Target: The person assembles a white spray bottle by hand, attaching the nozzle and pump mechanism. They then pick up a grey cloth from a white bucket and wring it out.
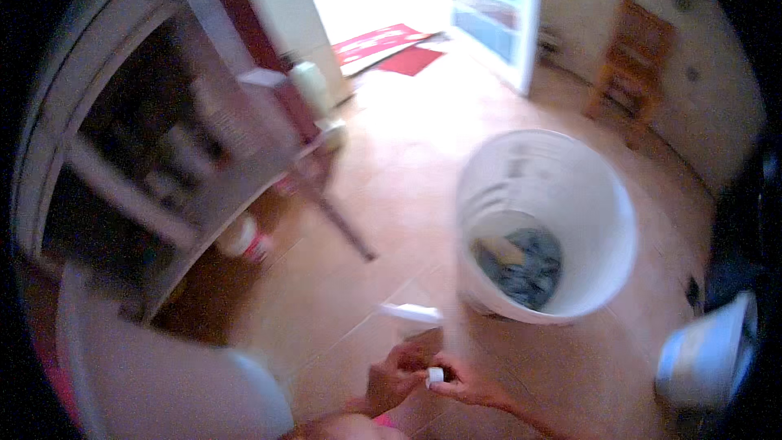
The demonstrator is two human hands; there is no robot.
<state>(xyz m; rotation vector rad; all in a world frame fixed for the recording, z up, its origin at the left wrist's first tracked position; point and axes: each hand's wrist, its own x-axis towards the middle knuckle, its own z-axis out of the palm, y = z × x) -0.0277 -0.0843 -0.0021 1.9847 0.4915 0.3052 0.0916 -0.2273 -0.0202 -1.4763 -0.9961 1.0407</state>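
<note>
My left hand (393, 376) is closed low in the middle of the view, its fingers bent. Just beyond it sticks out a blurred white container (413, 316), which the hand appears to hold. Close beside it, my right hand (461, 385) pinches a small white cap (435, 376) between thumb and fingers. The fingertips of both hands nearly meet. To the right of them stands a tall white bucket (595, 236), open at the top. Inside, at its bottom, lie a dark wet-looking mass (529, 273) and a yellowish piece (498, 249).
A smaller white and blue bucket (692, 363) stands at the right. A wooden chair (634, 61) is by the far wall. Red mats (407, 59) lie at the bright doorway, beside an open glazed door (493, 12). Shelving and a bench (220, 187) fill the left.
</note>
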